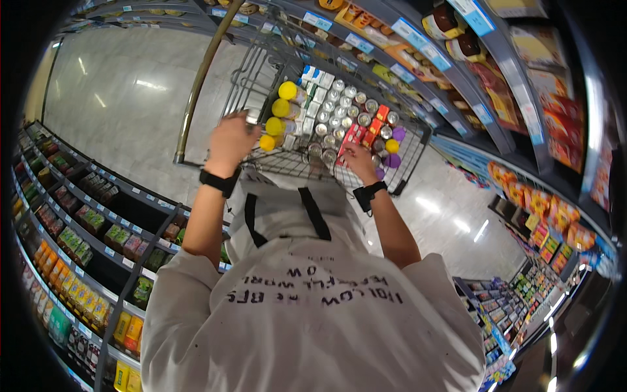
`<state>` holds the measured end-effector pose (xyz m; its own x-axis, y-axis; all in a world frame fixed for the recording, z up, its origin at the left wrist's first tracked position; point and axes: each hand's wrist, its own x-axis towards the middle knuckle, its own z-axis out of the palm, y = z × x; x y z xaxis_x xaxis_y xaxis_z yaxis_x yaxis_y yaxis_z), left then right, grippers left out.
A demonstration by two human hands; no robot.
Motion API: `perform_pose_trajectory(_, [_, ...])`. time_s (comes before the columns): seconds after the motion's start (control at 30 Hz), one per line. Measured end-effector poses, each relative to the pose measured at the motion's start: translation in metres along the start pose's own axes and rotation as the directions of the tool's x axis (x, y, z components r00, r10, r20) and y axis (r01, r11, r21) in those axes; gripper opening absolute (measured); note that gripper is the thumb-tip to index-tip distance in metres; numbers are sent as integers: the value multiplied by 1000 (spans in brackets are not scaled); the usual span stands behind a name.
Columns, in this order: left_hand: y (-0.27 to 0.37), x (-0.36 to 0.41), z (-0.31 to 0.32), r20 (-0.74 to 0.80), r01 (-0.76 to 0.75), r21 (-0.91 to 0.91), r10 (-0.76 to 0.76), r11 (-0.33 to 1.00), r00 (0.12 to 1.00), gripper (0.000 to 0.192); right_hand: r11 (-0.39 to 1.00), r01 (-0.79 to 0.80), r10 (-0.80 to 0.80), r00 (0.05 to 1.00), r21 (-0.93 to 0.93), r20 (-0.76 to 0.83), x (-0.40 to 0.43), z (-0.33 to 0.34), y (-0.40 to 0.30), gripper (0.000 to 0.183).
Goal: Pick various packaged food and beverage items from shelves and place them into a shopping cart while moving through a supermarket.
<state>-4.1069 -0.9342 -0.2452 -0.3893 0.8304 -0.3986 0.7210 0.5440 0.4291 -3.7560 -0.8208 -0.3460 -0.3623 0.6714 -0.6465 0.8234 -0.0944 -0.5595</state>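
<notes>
My left hand [232, 139] is at the left side of a wire shopping cart [409, 161], its fingers curled around a small silvery can-like thing [252, 116]. Right of that hand, bottles with yellow lids [280, 108] stand in a column. My right hand [359, 161] is over the near part of the cart, with its fingertips at a red carton [351, 138]; whether it grips the carton is hidden. Between my hands are several rows of upright cans [339, 111] and white cartons [313, 103]. Purple-lidded containers [393, 160] fill the right end.
Close beyond the cart runs a shelf [382, 27] of packaged food with price tags. A gold-coloured rail [205, 73] rises from the floor left of the cart. Drink shelves [93, 210] stand at the left. Grey floor [127, 93] shows on both sides of the cart.
</notes>
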Motion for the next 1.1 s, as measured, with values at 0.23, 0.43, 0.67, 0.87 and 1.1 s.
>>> perform_pose_trajectory(0.23, [-8, 177, 170, 113, 41, 197, -65, 979, 991, 54, 942, 135, -212, 949, 308, 232, 165, 87, -31, 36])
perform_pose_trajectory(0.43, [0, 203, 178, 233, -129, 388, 38, 912, 972, 37, 990, 137, -138, 976, 15, 170, 196, 101, -55, 49])
perform_pose_trajectory(0.67, [92, 86, 51, 79, -658, 15, 655, 753, 751, 56, 840, 502, -522, 851, 207, 55, 93, 19, -71, 63])
perform_pose_trajectory(0.87, [151, -7, -101, 158, -919, -83, 916, 385, 370, 60, 786, 618, -619, 784, 33, 48, -82, -78, -157, 72])
perform_pose_trajectory(1.1, [237, -50, -224, -400, -922, -55, 837, 384, 373, 75, 654, 709, -611, 290, -263, -736, -169, -187, -257, 69])
